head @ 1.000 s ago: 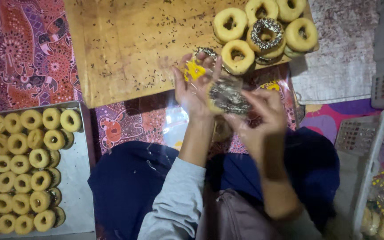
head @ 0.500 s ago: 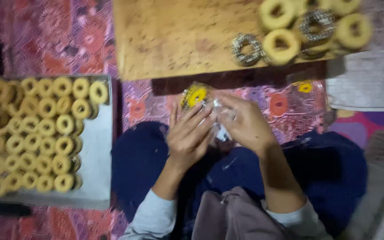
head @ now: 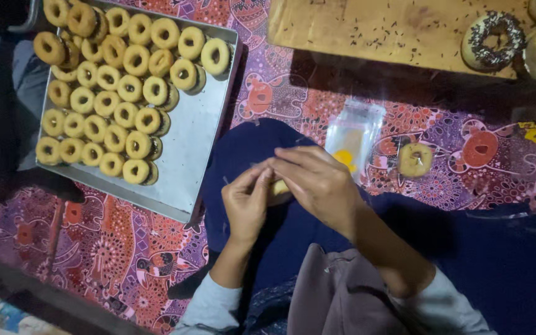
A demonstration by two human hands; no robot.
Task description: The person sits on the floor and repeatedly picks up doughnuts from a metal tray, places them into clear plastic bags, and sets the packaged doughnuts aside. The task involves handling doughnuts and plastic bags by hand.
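Small doughnut (head: 278,187) between fingers of both hands.

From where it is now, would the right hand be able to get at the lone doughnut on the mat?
Probably yes. The right hand is busy with the left hand over the lap, but the doughnut lies uncovered on the mat just beyond it, beside the plastic bag, with nothing between.
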